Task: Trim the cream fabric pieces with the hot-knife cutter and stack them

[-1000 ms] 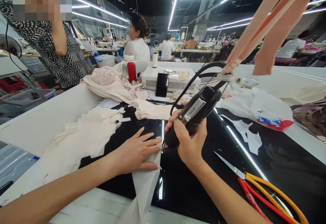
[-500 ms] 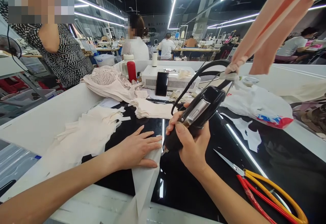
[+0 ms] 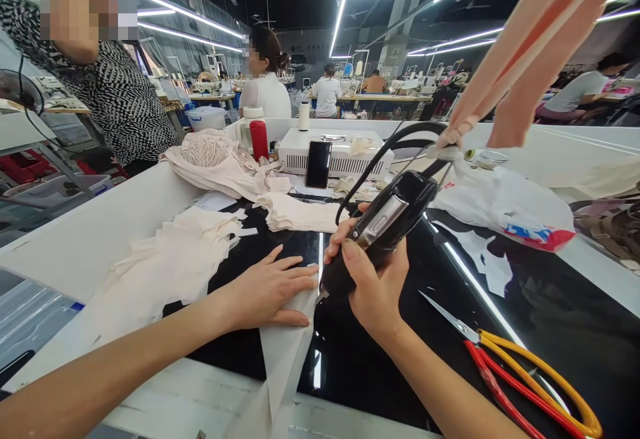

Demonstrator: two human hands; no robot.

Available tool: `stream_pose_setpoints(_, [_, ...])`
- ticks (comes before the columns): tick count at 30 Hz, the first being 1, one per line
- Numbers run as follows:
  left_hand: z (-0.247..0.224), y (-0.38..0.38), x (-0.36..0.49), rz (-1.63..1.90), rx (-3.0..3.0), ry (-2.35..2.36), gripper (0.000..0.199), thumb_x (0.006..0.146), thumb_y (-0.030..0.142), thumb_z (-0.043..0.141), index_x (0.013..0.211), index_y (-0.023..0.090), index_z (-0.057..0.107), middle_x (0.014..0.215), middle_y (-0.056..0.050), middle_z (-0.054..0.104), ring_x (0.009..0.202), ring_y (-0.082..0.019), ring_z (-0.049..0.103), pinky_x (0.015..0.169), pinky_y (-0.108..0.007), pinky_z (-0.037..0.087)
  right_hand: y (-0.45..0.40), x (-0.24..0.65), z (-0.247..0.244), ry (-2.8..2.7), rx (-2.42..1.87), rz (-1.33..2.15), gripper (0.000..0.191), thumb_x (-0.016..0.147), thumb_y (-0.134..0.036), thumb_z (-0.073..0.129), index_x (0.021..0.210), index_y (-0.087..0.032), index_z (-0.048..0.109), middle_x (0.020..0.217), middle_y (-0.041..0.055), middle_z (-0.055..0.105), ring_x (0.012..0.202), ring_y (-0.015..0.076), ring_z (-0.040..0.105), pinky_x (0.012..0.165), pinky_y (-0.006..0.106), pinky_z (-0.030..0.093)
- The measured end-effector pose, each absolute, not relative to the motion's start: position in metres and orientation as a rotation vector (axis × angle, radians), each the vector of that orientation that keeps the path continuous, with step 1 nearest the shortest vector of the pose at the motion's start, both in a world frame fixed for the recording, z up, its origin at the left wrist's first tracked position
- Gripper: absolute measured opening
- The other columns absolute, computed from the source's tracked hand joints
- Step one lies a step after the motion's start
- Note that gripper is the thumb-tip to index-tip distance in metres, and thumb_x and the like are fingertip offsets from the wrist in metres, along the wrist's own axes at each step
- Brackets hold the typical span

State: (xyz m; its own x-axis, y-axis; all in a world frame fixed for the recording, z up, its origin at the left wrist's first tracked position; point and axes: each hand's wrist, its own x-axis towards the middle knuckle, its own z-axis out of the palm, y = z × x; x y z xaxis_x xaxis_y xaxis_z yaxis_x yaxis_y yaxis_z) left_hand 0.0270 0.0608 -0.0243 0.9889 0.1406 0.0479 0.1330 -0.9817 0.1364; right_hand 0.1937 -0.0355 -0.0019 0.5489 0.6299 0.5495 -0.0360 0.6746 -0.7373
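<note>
Presses the left hand (image 3: 263, 290), palm down and fingers spread, onto a pale fabric strip (image 3: 287, 352), pinching nothing between the fingertips. Shows the strip partly under that palm, running from there toward six o'clock across the black tabletop (image 3: 360, 372) and onto the white table edge (image 3: 320, 419). Wraps the right hand (image 3: 377, 286), at three o'clock from the left, firmly around a black handheld tool (image 3: 385, 220) — thumb on the near side, fingers curled round the far side. Tilts the body of the tool toward two o'clock, narrow tip low at the strip's right edge; cannot tell touching from mere closeness there. Has a black cable (image 3: 415, 128) looping near the upper end, beside knotted pink fabric bands (image 3: 505, 66) slanting up between one and two o'clock. Shows scissors (image 3: 470, 334) at four o'clock from the right hand, well apart from the fingers, and a white scrap (image 3: 495, 276) at three. Shows a heap of pale pieces (image 3: 175, 252) at ten o'clock from the left hand, a smaller stack (image 3: 300, 214) at one — and, farther that way, a dark phone (image 3: 319, 164) standing before a vented white box (image 3: 295, 152).
</note>
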Motion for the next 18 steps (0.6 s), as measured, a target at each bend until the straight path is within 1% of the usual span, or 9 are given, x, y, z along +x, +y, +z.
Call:
stream_pose_setpoints(3, [-0.027, 0.062, 0.023, 0.101, 3.001, 0.222, 0.054, 0.098, 0.059, 0.069, 0.142, 0.028, 0.06, 0.155, -0.007, 0.059, 0.151, -0.036, 0.046, 0.131, -0.06, 0.02, -0.035, 0.193, -0.002, -0.916, -0.737, 0.442, 0.036, 0.084, -0.023, 0.076, 0.113, -0.029, 0.056, 0.084, -0.0056, 0.067, 0.064, 0.0124, 0.062, 0.06, 0.029, 0.057])
stream_pose_setpoints(8, [-0.031, 0.063, 0.017, 0.121, 3.018, 0.261, 0.058, 0.099, 0.062, 0.066, 0.146, 0.028, 0.058, 0.161, -0.006, 0.053, 0.152, -0.036, 0.045, 0.132, -0.059, 0.018, -0.035, 0.193, -0.003, -0.934, -0.756, 0.418, 0.028, 0.085, -0.026, 0.076, 0.105, -0.028, 0.057, 0.084, -0.0051, 0.067, 0.065, 0.0123, 0.062, 0.061, 0.028, 0.057])
stream_pose_setpoints(13, [-0.03, 0.062, 0.017, 0.097, 3.036, 0.258, 0.064, 0.101, 0.065, 0.062, 0.154, 0.03, 0.05, 0.164, -0.007, 0.049, 0.156, -0.039, 0.037, 0.131, -0.063, 0.016, -0.035, 0.192, -0.003, -0.936, -0.733, 0.42, 0.026, 0.085, -0.026, 0.077, 0.104, -0.028, 0.058, 0.084, -0.0055, 0.068, 0.065, 0.0118, 0.063, 0.061, 0.028, 0.057])
stream_pose_setpoints(15, [-0.028, 0.06, 0.019, 0.099, 3.04, 0.225, 0.061, 0.101, 0.061, 0.064, 0.151, 0.028, 0.053, 0.164, -0.007, 0.048, 0.157, -0.039, 0.035, 0.131, -0.063, 0.016, -0.036, 0.192, -0.003, -0.939, -0.724, 0.426, 0.027, 0.086, -0.025, 0.077, 0.105, -0.028, 0.058, 0.084, -0.0056, 0.068, 0.064, 0.0117, 0.063, 0.058, 0.027, 0.056])
stream_pose_setpoints(18, [-0.024, 0.056, 0.021, 0.078, 3.041, 0.19, 0.045, 0.1, 0.051, 0.07, 0.136, 0.025, 0.062, 0.16, -0.007, 0.053, 0.157, -0.036, 0.036, 0.132, -0.062, 0.017, -0.035, 0.193, -0.004, -0.937, -0.742, 0.421, 0.028, 0.086, -0.025, 0.077, 0.107, -0.029, 0.058, 0.086, -0.0053, 0.068, 0.066, 0.0119, 0.063, 0.058, 0.027, 0.056])
